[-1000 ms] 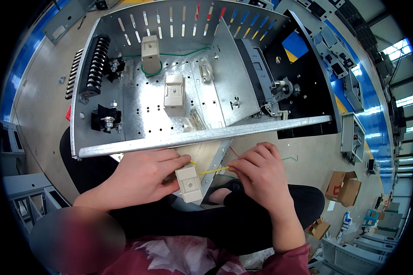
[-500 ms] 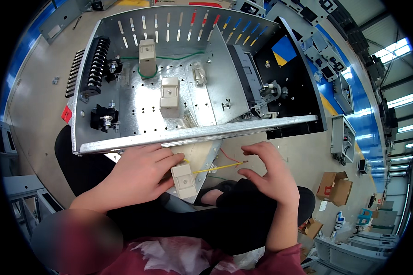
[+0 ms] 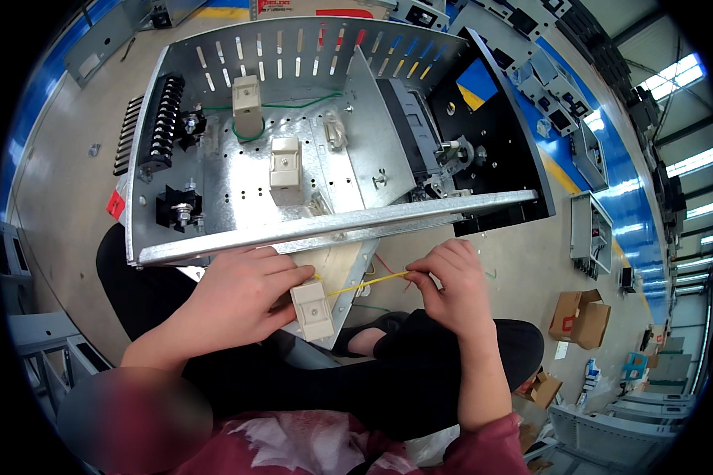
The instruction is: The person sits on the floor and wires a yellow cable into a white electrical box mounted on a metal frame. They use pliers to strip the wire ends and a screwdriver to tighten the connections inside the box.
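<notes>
In front of me, below the metal cabinet's near edge, my left hand (image 3: 244, 291) grips a cream block-shaped fuse holder (image 3: 313, 311) by its left side. A thin yellow wire (image 3: 366, 283) runs from the holder to the right. My right hand (image 3: 453, 286) pinches that wire's far end between thumb and fingertips, and the wire is stretched nearly straight. A matching cream fuse holder (image 3: 285, 165) sits on the perforated plate inside the cabinet. Behind it stands another, the rear fuse holder (image 3: 246, 99), with a green wire (image 3: 309, 104) around its base.
The open grey cabinet (image 3: 325, 222) spans the view ahead, its front rail just beyond my hands. Inside are a black terminal strip (image 3: 164, 119) at left and a breaker (image 3: 416, 119) at right. Cardboard boxes (image 3: 578, 321) and another grey enclosure (image 3: 590, 229) stand on the floor at right.
My right hand has moved slightly left and its fingers have closed on the end of the yellow wire. The left hand keeps its hold on the fuse holder. The view has shifted slightly.
</notes>
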Action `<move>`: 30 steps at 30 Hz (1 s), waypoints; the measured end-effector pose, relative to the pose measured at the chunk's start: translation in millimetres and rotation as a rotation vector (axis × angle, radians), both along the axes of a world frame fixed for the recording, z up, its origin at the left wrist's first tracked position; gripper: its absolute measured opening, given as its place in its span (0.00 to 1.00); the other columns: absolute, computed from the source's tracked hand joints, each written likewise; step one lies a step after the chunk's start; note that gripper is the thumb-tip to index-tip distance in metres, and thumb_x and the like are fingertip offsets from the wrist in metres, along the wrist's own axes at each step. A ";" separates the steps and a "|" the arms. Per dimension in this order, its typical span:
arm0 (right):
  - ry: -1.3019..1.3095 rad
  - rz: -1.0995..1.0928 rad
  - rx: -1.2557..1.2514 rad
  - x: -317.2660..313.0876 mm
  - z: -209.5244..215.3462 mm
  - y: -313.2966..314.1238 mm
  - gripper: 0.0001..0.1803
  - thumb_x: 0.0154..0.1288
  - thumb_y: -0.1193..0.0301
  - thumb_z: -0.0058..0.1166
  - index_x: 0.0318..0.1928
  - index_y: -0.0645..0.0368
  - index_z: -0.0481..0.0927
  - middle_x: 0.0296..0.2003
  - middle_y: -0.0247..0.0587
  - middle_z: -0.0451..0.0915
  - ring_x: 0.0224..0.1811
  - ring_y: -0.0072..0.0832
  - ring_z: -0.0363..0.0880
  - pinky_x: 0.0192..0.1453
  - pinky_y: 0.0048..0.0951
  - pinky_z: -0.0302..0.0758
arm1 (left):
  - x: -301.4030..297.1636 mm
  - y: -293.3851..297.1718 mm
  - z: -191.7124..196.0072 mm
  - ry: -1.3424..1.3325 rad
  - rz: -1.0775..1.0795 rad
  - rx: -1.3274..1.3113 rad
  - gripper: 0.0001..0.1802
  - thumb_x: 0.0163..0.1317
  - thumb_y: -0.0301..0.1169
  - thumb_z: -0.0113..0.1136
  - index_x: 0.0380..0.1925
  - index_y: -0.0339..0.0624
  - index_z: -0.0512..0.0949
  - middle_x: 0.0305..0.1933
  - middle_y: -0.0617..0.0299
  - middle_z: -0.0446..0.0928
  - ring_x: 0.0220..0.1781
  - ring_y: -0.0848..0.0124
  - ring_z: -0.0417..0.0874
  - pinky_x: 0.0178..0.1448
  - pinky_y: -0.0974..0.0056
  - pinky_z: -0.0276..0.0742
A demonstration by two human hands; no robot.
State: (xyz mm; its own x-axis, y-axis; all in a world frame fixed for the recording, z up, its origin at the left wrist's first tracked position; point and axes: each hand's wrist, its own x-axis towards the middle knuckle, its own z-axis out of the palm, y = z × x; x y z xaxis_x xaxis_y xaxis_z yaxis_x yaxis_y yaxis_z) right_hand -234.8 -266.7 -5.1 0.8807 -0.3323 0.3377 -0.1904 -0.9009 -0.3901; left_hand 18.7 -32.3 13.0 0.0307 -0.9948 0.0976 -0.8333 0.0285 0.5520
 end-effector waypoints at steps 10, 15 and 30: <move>0.059 0.066 0.050 -1.6 2.5 -10.2 0.10 0.57 0.71 0.78 0.39 0.55 0.91 0.34 0.35 0.84 0.43 0.38 0.81 0.55 0.41 0.75 | -0.1 -2.0 8.7 -0.052 -0.036 0.040 0.24 0.63 0.35 0.75 0.58 0.39 0.86 0.48 0.59 0.87 0.53 0.56 0.88 0.58 0.52 0.84; 0.110 0.084 0.164 -1.8 14.6 -7.0 0.18 0.57 0.68 0.80 0.47 0.56 0.92 0.39 0.39 0.86 0.48 0.42 0.83 0.60 0.42 0.76 | -1.6 2.4 6.0 -0.082 -0.019 0.025 0.32 0.62 0.34 0.76 0.67 0.41 0.82 0.54 0.58 0.86 0.58 0.57 0.87 0.62 0.52 0.81; -0.215 0.437 0.033 -1.0 70.7 81.3 0.13 0.56 0.67 0.74 0.42 0.52 0.89 0.25 0.26 0.71 0.28 0.26 0.75 0.38 0.30 0.76 | 4.7 75.6 -6.0 0.097 -0.273 -0.779 0.16 0.66 0.37 0.70 0.21 0.46 0.80 0.21 0.70 0.70 0.20 0.71 0.71 0.24 0.66 0.58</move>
